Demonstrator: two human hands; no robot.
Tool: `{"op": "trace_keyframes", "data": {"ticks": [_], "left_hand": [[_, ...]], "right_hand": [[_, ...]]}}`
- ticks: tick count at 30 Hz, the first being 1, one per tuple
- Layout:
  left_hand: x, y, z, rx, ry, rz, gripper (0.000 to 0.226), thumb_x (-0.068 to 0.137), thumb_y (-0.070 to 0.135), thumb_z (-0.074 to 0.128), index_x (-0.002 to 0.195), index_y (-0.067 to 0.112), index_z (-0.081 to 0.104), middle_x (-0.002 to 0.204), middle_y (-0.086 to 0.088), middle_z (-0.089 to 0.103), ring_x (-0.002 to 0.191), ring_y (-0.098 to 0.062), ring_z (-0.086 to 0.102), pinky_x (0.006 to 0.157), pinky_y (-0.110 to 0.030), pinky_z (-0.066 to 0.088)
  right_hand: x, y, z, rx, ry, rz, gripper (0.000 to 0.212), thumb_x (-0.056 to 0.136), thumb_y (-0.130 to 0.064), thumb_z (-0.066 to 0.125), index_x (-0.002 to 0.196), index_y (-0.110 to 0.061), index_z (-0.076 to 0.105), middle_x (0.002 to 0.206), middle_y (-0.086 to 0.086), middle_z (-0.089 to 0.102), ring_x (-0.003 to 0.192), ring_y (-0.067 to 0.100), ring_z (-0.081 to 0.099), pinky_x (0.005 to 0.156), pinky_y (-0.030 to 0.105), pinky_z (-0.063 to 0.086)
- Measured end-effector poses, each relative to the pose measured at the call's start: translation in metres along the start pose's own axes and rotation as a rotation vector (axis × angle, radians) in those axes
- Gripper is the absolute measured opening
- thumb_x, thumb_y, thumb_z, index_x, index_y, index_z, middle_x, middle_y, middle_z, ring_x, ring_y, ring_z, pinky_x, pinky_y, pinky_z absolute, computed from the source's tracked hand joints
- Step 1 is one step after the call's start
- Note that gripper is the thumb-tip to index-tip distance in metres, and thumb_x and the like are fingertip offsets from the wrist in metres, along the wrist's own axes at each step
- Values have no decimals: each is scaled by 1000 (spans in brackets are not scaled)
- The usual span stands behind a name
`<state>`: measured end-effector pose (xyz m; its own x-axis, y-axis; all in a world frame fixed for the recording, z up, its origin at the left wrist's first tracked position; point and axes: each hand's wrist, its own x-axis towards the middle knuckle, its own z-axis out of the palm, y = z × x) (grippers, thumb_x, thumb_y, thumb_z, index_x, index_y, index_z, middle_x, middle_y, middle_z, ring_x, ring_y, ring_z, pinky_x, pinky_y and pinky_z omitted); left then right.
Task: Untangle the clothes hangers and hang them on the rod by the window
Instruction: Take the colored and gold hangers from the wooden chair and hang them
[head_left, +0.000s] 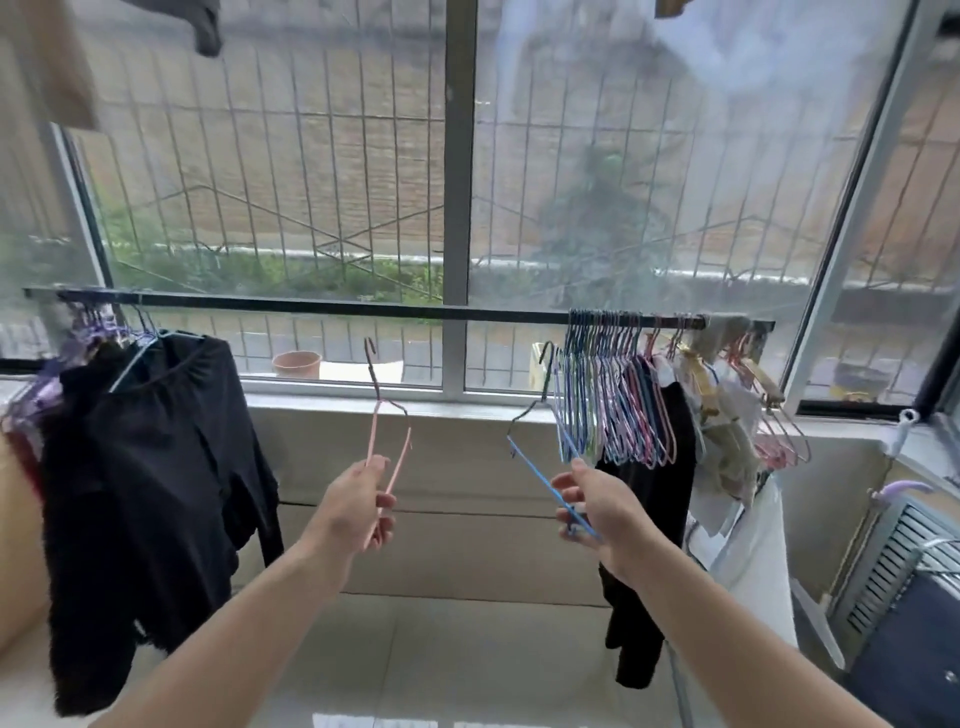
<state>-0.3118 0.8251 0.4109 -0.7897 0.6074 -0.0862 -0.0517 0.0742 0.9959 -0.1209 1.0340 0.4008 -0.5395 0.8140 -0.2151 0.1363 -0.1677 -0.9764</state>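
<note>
Head view: left hand (358, 501) grips pink hanger (387, 436), right hand (597, 506) blue hanger (550, 467); hooks apparently up.

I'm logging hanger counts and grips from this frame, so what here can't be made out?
Head view only:
- Hangers bunched on the rod at right: overlapping, too dense to count.
- Purple hangers at left: blurred and partly behind the black garment.
- Right hand hides the blue hanger's lower end.
- Left hand covers the pink hanger's bottom.
</note>
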Motion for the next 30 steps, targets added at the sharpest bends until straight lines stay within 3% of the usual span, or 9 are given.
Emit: {"op": "trace_keyframes", "data": {"ticks": [6,10,15,20,23,27,30], "left_hand": [[47,16,6,42,-7,73,28,108,39,40,119,24,61,101,-14,57,72,-24,55,61,-33,47],[90,25,6,36,-44,94,29,108,40,41,118,25,62,103,-15,58,75,-25,56,67,-37,49],[134,29,6,43,-73,123,29,108,41,40,117,27,64,106,-15,62,75,-23,58,65,-35,48],[165,33,18,60,-114,111,27,108,41,40,114,27,62,105,-14,62,74,-23,58,62,-31,45],[172,34,30,71,-145,113,26,107,43,40,111,30,62,106,-13,63,73,-21,58,62,-30,45],[182,32,56,79,-184,120,27,107,42,40,111,29,63,101,-10,61,71,-20,57,60,-29,45],[190,26,89,108,-235,150,29,108,42,38,111,28,63,96,-7,58,74,-21,56,65,-31,47]], "right_hand": [[87,-76,25,-53,76,-83,49,106,-47,38,101,-6,64,109,11,57,93,27,58,92,44,55],[150,-100,42,-59,129,-26,52,105,-50,38,103,-6,65,113,13,57,105,31,60,94,47,55],[192,-101,55,-119,207,1,47,106,-47,38,100,-6,62,107,12,58,96,27,60,98,47,52],[204,-79,61,-90,296,85,35,106,-37,37,110,-8,56,92,7,56,76,24,54,69,35,44],[206,-69,58,-210,352,43,41,105,-37,33,118,-3,53,95,11,58,86,30,62,74,37,46],[191,-72,37,-378,269,8,24,97,-38,46,105,-15,50,84,7,51,67,20,50,73,39,54],[162,-79,9,-545,331,-82,53,100,-34,51,146,-16,34,103,2,54,78,17,56,68,35,44]]}}
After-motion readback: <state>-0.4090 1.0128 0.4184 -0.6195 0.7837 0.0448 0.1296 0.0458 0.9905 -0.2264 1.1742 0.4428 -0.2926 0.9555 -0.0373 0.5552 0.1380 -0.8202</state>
